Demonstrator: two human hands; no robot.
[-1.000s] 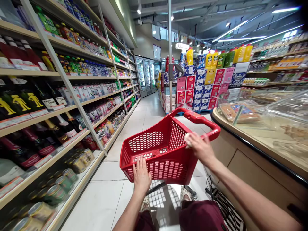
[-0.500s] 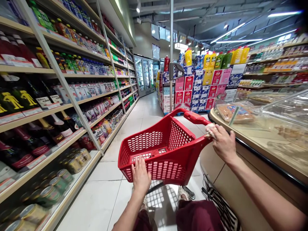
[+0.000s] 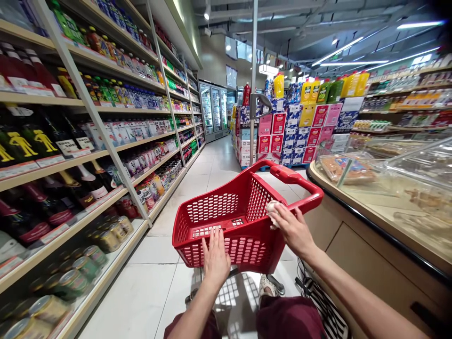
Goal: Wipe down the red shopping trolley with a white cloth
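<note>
A red plastic shopping cart (image 3: 243, 252) with a perforated basket stands in front of me, its looped handle toward the upper right. My right hand (image 3: 292, 230) presses a crumpled whitish cloth (image 3: 273, 213) onto the near top rim, close to where the handle arm begins. The fingers lie over the cloth and partly hide it. Flat against the near side of the basket rests my left hand (image 3: 216, 256), its fingers stretched over the rim and holding nothing. Inside, the basket floor shows through with no goods on it.
Drink shelves (image 3: 127, 136) line the left side. A glass-topped display counter (image 3: 353, 197) curves close on the right, with a striped bag (image 3: 326, 301) at its foot. Stacked drink cartons (image 3: 278, 134) stand beyond the cart, and glass-door fridges (image 3: 213, 106) farther back.
My right hand has slid the cloth from the handle arm down and left along the rim. The left hand has shifted slightly right along the basket side.
</note>
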